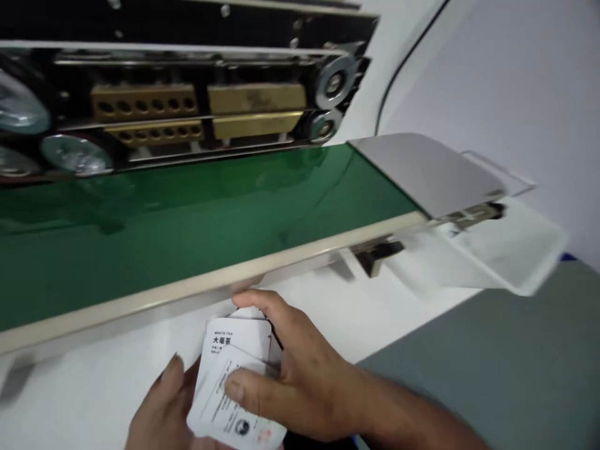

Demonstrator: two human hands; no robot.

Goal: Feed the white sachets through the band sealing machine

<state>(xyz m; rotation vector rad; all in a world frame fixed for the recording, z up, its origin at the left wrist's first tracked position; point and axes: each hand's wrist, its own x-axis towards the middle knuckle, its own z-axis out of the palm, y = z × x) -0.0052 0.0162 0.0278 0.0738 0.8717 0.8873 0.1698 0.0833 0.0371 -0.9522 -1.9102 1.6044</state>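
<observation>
Several white tea packets (234, 381), printed "WHITE TEA" with black characters, lie fanned over one another at the bottom middle. My right hand (309, 375) comes in from the right and grips them, its thumb pressed flat on the top packet and its fingers behind. On the other side my left hand (164, 406) cups the packets from below. Its thumb stands off their left edge, and its other fingers are mostly hidden behind them. The packets are held just in front of the conveyor's near edge.
A green conveyor belt (210, 225) runs across, under a sealing machine (201, 106) with brass blocks and rollers. At its right end sits a metal plate (426, 169). Beside that hangs a white plastic bin (506, 250). A bracket (377, 255) juts out below the belt's edge.
</observation>
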